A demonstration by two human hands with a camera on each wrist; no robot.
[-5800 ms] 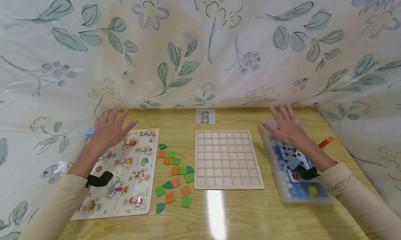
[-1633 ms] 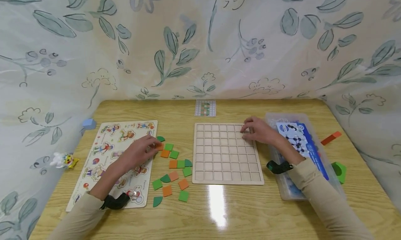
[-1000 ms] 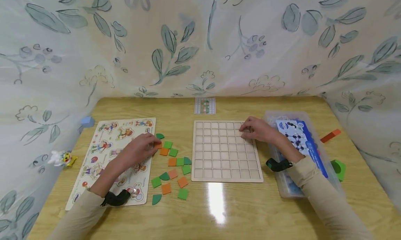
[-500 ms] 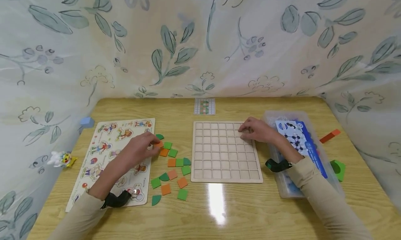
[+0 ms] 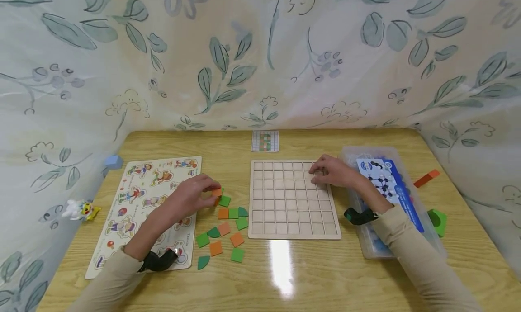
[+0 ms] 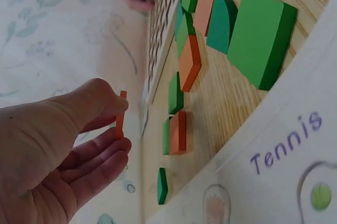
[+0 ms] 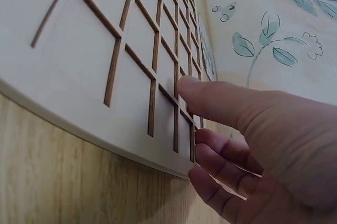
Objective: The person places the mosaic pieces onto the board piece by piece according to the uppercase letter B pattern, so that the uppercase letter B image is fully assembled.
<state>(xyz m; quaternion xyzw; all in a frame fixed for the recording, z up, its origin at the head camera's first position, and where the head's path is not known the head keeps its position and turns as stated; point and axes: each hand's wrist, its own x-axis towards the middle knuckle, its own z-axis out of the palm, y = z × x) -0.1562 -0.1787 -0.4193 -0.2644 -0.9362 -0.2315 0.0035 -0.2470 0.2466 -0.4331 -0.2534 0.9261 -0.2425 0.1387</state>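
Fingers and thumb of the left hand [image 5: 191, 197] pinch a thin orange tile [image 6: 120, 114] by its edges, lifted clear of the table [image 5: 285, 276] at the top of the loose tile pile [image 5: 223, 226]; in the left wrist view the tile stands on edge between thumb and forefinger, with the other fingers curled loosely beneath it. The pile of green and orange squares and quarter-round pieces lies at about 4 o'clock from that hand, spread between the picture puzzle board [image 5: 134, 203] at its 9 o'clock side and the grid board [image 5: 293, 201] at its 3 o'clock side, with a narrow strip of bare wood left before the grid's near-left edge. The right hand [image 5: 331, 172] rests on the grid board's far right corner, its thumb laid flat on the cells and the other fingers bent over the board's right edge, gripping nothing else. All the grid cells that show are unfilled. Just beside that edge, at 3 o'clock, stands a clear plastic box [image 5: 366, 244] with a blue leaflet on top. A small pattern card [image 5: 265, 141] lies at 12 o'clock from the grid, near the table's far edge against the leaf-printed cloth [image 5: 260, 54]. Open tabletop runs along the near edge at 6 o'clock.
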